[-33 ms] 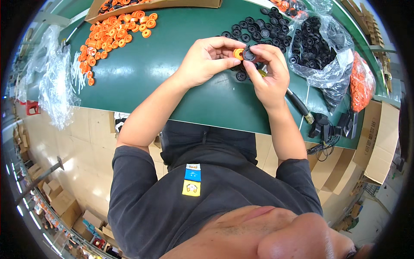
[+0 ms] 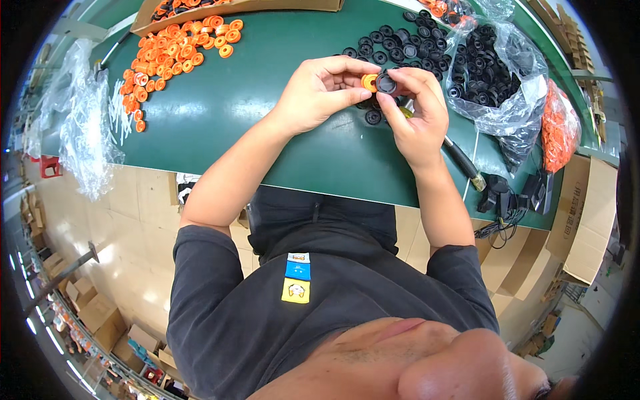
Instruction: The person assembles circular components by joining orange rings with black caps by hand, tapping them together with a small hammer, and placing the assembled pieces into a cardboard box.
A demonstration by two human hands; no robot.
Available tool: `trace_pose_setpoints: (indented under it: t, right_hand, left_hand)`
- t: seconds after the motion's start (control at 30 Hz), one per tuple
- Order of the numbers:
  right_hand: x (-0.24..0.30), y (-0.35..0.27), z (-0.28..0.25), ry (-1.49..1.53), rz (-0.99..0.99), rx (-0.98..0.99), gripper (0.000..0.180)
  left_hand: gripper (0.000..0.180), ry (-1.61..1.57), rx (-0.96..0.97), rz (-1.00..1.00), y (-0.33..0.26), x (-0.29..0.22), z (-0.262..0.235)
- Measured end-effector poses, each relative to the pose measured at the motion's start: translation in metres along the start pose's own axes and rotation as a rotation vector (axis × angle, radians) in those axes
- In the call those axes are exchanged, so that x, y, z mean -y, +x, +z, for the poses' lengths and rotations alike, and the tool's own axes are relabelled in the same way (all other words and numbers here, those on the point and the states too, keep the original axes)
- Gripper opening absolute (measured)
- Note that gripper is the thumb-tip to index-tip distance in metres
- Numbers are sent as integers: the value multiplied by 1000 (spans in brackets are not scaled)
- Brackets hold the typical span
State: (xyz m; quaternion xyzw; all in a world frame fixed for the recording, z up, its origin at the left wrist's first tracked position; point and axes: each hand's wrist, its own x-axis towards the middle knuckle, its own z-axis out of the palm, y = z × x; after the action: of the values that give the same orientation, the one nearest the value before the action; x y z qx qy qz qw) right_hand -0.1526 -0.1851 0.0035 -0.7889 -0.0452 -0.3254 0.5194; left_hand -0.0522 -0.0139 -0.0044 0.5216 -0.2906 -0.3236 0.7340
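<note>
My left hand [image 2: 321, 93] pinches a small round orange plastic wheel-like part [image 2: 368, 83] between thumb and fingers. Against its right side, my right hand [image 2: 419, 110] grips a round black plastic cap [image 2: 385, 83], turned with its disc face toward me. The two parts meet or nearly meet above the green table; whether they are joined cannot be made out. Beyond the hands lies a spread of loose black caps [image 2: 400, 41]. A pile of orange parts [image 2: 175, 50] sits at the far left.
A clear plastic bag [image 2: 527, 100] holds many black caps at right, beside a bag of orange parts [image 2: 559, 127]. A black-handled tool [image 2: 461, 163] lies near my right wrist. Cables [image 2: 503, 223] hang at the right edge. A cardboard box [image 2: 267, 9] borders the far side.
</note>
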Motion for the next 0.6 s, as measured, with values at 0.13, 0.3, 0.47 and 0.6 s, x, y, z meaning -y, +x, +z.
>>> trace_pose_setpoints:
  t: [0.13, 0.3, 0.47, 0.6]
  right_hand:
    - [-3, 1, -2, -85, -64, 26, 41]
    - [-5, 2, -4, -110, -79, 36, 37]
    - [-2, 5, -2, -113, -107, 37, 35]
    - [-4, 3, -2, -124, -94, 71, 35]
  left_hand:
    - [36, -22, 9, 51, 0, 2, -1]
    - [34, -4, 6, 47, 1, 5, -1]
    - [34, 42, 9, 91, 1, 3, -1]
    - [30, 83, -8, 115, 1, 7, -2]
